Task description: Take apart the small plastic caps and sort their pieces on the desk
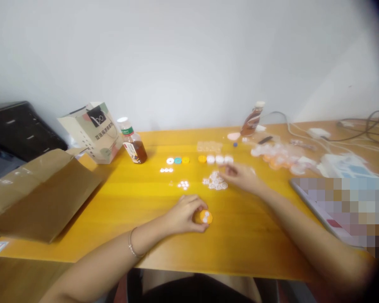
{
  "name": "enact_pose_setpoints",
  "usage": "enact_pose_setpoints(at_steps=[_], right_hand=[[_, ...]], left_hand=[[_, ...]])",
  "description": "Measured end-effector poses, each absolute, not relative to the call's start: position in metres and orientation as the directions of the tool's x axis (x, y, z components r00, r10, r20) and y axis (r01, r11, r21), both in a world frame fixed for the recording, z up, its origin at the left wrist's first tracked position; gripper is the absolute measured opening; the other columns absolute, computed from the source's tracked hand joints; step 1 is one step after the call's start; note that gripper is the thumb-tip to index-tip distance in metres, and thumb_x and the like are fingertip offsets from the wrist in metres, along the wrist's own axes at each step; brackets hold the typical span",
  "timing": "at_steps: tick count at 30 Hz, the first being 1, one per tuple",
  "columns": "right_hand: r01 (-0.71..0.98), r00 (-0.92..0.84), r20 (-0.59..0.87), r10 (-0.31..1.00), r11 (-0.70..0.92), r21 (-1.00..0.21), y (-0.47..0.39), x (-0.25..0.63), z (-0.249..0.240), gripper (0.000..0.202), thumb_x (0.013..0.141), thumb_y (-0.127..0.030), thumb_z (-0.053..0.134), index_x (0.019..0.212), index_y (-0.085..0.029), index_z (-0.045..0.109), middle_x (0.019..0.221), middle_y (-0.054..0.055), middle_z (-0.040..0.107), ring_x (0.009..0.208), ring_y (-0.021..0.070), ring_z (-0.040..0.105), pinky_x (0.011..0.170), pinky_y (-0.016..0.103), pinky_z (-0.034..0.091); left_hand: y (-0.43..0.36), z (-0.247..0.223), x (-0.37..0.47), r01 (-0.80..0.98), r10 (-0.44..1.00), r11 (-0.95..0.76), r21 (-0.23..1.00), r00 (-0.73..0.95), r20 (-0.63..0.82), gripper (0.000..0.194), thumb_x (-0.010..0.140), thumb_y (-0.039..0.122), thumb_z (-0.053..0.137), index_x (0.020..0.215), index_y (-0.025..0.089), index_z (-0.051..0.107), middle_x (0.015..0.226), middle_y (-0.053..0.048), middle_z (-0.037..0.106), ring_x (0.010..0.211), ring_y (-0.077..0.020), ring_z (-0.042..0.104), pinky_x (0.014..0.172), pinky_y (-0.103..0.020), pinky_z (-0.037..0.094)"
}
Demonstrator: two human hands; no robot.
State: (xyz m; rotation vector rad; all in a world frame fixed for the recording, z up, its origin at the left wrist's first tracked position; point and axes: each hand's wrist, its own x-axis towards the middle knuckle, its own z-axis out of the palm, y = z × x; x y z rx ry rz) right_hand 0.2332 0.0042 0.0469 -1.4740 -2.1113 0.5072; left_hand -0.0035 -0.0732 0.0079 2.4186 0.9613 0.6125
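My left hand (189, 213) curls its thumb and fingers around an orange round piece (206, 216) with white spots, near the table's front. Further back and to the right, my right hand (236, 174) is blurred, its fingertips drawn together beside a pile of small white pieces (215, 181); whether they hold anything is too small to tell. Behind the pile runs a row of round discs, one orange (202, 159) and several white (219, 160). To their left lie a white, a teal (177, 160) and a yellow disc. Small white bits (183, 185) lie left of the pile.
On the left stand a brown paper bag (44, 193), a printed bag (97, 130) and a drink bottle (134, 145). Another bottle (252, 120) stands at the back right, near plastic-wrapped pieces (281, 155) and cables (360, 136). A partly pixelated flat object (322, 210) lies right.
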Motion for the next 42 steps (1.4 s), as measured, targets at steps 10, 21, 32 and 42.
enact_pose_setpoints(at_steps=[10,21,32,42], right_hand=[[0.490,-0.725,0.078,0.684,0.592,-0.640,-0.055,0.207,0.028,0.035,0.067,-0.040,0.068,0.093,-0.020,0.058,0.080,0.002,0.054,0.074,0.0158,0.050,0.069,0.029,0.042],[0.459,-0.686,0.185,0.704,0.616,-0.641,-0.054,0.198,0.016,0.014,0.072,-0.029,0.061,0.078,-0.018,0.053,0.070,-0.001,0.050,0.066,0.0127,0.047,0.062,0.025,0.038],[0.520,-0.600,0.196,0.776,0.564,-0.642,-0.059,0.190,0.015,0.015,0.066,-0.021,0.062,0.073,-0.020,0.048,0.069,-0.002,0.052,0.064,0.0121,0.047,0.061,0.025,0.038],[0.530,-0.615,0.168,0.770,0.562,-0.636,-0.060,0.192,0.017,0.018,0.064,-0.022,0.064,0.074,-0.020,0.050,0.073,-0.001,0.053,0.068,0.0134,0.049,0.063,0.025,0.039]], left_hand=[[-0.072,0.019,-0.009,0.520,0.711,-0.652,0.552,0.672,0.205,0.024,0.075,0.029,0.061,0.097,0.021,0.052,0.097,-0.002,0.061,0.092,-0.0184,0.054,0.084,-0.033,0.037],[-0.071,0.014,-0.007,0.464,0.692,-0.679,0.569,0.663,0.286,0.014,0.079,0.027,0.057,0.089,0.019,0.063,0.094,-0.005,0.061,0.087,-0.0161,0.057,0.082,-0.029,0.042],[-0.070,0.002,0.005,0.558,0.845,-0.503,0.661,0.478,0.239,0.006,0.075,0.023,0.060,0.075,0.017,0.061,0.080,-0.002,0.060,0.073,-0.0140,0.056,0.069,-0.025,0.043],[-0.072,0.004,0.006,0.537,0.845,-0.493,0.684,0.482,0.230,0.004,0.070,0.019,0.062,0.071,0.016,0.059,0.079,-0.002,0.060,0.074,-0.0140,0.055,0.068,-0.024,0.042]])
